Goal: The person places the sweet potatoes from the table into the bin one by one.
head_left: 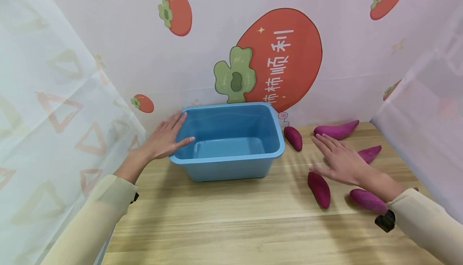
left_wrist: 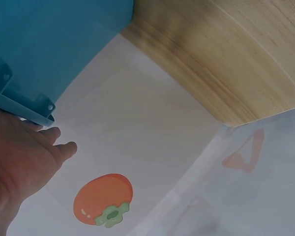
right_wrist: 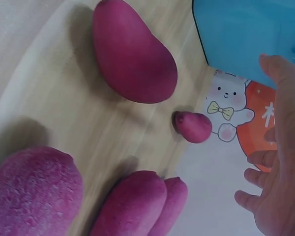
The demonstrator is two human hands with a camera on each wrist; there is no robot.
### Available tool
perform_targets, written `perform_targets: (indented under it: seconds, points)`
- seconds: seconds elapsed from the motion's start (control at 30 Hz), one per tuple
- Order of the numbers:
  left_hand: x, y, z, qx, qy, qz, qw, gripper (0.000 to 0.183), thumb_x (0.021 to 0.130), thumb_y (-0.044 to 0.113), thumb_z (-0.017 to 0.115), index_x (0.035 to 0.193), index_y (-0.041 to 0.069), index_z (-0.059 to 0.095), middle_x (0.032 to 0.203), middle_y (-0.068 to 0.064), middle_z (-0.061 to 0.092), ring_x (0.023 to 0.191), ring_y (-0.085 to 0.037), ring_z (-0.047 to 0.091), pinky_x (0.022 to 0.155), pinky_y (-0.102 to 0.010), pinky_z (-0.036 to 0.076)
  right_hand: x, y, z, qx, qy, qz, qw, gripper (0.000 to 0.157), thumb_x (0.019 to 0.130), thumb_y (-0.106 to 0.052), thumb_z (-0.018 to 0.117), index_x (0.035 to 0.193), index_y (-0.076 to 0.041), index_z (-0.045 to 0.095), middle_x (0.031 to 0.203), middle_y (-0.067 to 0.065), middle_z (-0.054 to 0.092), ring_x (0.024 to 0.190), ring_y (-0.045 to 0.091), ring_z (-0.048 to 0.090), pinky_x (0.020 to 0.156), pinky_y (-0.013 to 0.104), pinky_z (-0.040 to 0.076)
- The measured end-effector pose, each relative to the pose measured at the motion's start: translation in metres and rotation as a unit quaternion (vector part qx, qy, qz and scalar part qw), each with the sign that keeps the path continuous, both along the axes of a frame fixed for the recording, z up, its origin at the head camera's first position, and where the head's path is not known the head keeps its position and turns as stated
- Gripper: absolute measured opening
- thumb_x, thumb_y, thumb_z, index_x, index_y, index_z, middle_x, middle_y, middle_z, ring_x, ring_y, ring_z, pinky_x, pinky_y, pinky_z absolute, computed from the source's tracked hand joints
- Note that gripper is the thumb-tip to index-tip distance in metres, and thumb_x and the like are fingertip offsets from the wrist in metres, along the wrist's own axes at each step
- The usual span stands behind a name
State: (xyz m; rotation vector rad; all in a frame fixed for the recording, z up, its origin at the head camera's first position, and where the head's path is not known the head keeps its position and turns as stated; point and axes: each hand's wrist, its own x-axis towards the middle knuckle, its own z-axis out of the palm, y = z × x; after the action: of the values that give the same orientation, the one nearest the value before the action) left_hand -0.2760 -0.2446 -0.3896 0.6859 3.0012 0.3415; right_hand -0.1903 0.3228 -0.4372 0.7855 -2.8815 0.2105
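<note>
A blue plastic basin stands upright on the table against the back wall. My left hand rests on its left rim, fingers extended and the thumb reaching over the inside. On the right, my right hand hovers with straight fingers, holding nothing, over several purple sweet potatoes. One sweet potato lies just below that hand, and another is beyond the fingertips. The hand partly covers a third sweet potato. In the right wrist view, a curved sweet potato lies apart from the hand.
A small sweet potato lies by the basin's right side, and a thick one near the right wrist. The wooden table is bordered by a printed sheet behind and by sheets at both sides.
</note>
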Motion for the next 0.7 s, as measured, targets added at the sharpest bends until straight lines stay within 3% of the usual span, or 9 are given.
perform_targets:
  seconds: [0.37, 0.7]
  points:
    - [-0.002, 0.003, 0.001, 0.008, -0.006, -0.002, 0.9999, 0.100, 0.102, 0.065, 0.049, 0.171, 0.008, 0.005, 0.178, -0.019, 0.003, 0.163, -0.043, 0.006, 0.127, -0.070, 0.008, 0.005, 0.001, -0.025, 0.005, 0.004, 0.016, 1.000, 0.095, 0.093, -0.054, 0.076, 0.161, 0.001, 0.038, 0.163, 0.024, 0.042, 0.150, 0.047, 0.038, 0.113, 0.069, 0.039]
    - [-0.007, 0.003, 0.002, 0.004, -0.014, -0.001, 0.9999, 0.099, 0.103, 0.062, 0.050, 0.170, 0.006, 0.003, 0.178, -0.019, 0.001, 0.163, -0.043, 0.004, 0.128, -0.069, 0.008, 0.013, -0.001, -0.037, -0.004, -0.003, 0.025, 1.000, 0.096, 0.094, -0.057, 0.074, 0.162, 0.000, 0.036, 0.163, 0.025, 0.041, 0.150, 0.047, 0.038, 0.112, 0.070, 0.040]
